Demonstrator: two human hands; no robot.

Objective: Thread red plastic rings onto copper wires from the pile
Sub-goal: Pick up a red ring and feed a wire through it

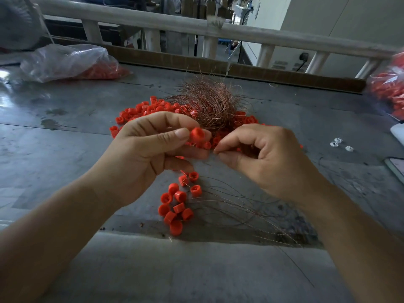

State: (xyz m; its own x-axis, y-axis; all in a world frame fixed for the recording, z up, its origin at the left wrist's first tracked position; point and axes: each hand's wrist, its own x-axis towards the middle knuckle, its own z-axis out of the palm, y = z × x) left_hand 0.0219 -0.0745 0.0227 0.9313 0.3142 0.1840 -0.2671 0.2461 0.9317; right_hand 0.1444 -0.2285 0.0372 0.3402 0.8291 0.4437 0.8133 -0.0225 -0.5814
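A red ring [197, 134] is pinched by the left hand [148, 149], just before the wire pile [209, 103]. The right hand [262, 156] is pinched shut beside it; whether a wire is held cannot be told.

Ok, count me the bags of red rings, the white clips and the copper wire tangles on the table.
Bags of red rings: 2
White clips: 3
Copper wire tangle: 1
Total: 6
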